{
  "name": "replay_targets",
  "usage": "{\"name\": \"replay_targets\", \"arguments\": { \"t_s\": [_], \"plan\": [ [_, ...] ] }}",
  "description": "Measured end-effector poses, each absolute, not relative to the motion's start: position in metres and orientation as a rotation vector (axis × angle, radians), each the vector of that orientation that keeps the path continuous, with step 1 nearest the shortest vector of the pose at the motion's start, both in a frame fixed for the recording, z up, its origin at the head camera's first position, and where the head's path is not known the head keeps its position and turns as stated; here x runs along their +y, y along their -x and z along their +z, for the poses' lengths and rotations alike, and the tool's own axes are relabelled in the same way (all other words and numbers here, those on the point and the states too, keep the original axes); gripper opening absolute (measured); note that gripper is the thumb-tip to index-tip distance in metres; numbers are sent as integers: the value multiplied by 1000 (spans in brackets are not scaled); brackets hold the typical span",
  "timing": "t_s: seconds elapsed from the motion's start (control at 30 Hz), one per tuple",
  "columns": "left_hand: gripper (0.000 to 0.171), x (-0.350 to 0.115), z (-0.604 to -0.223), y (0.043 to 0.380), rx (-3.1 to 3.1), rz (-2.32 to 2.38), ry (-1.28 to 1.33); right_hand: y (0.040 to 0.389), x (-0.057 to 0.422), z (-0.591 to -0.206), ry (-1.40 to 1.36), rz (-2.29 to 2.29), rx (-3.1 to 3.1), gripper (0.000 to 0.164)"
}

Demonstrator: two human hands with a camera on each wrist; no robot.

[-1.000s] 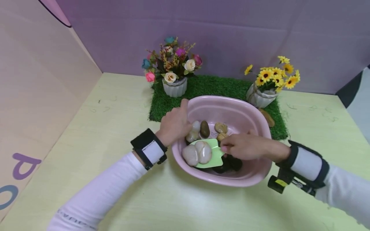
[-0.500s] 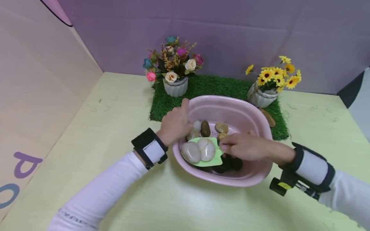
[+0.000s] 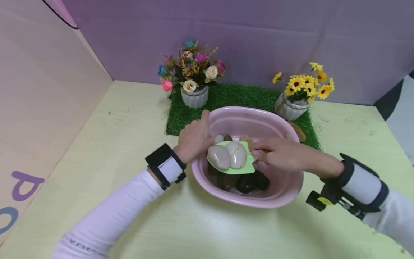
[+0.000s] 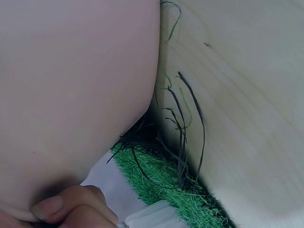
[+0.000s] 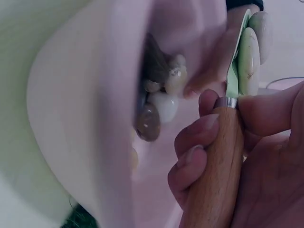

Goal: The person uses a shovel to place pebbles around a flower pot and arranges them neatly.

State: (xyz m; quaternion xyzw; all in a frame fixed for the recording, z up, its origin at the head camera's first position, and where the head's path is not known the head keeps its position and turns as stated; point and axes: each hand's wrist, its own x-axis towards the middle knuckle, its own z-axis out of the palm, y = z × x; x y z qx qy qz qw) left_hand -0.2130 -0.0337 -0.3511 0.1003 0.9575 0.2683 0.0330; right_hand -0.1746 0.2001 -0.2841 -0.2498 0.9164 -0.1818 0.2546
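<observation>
My right hand (image 3: 284,154) grips the wooden handle (image 5: 218,171) of a small garden trowel, whose pale green blade (image 3: 248,168) is raised inside a pink basin (image 3: 245,202). Two smooth, pale pebbles lie side by side on the blade, a greyish one (image 3: 219,157) and a whiter one (image 3: 237,155). My left hand (image 3: 195,139) holds the basin's left rim. In the left wrist view, curled fingers (image 4: 80,206) show at the rim beside the basin's outer wall. Below the blade, dark stones (image 3: 247,182) lie on the basin's bottom, with brown and white ones farther back.
Behind the basin, a strip of artificial grass (image 3: 239,94) bears a pot of mixed flowers (image 3: 194,98) at left and a pot of yellow flowers (image 3: 291,108) at right. A brown stone (image 3: 297,131) rests on the grass beside the basin's right rim.
The trowel with both pale pebbles has risen and shifted toward the back of the basin, uncovering more dark stones. My right arm moved with it; my left hand stays on the rim.
</observation>
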Motion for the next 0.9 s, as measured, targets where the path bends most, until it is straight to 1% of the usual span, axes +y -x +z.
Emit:
{"name": "replay_targets", "arguments": {
  "t_s": [0.1, 0.2, 0.3, 0.47, 0.63, 0.9],
  "plan": [
    [62, -34, -351, 213, 2948, 840, -316, 177, 205, -281, 680, -471, 2532, 24],
    [60, -34, -351, 212, 2949, 850, -322, 178, 209, -281, 700, -396, 2609, 23],
    [57, -35, -351, 212, 2947, 849, -324, 177, 213, -283, 735, -417, 2645, 21],
    [59, -35, -352, 212, 2954, 833, -327, 172, 216, -288, 821, -539, 2626, 17],
    [57, -35, -352, 212, 2966, 838, -327, 169, 219, -287, 820, -525, 2678, 20],
    [58, -35, -351, 212, 2937, 846, -333, 170, 225, -285, 858, -361, 2883, 26]
  ]
}}
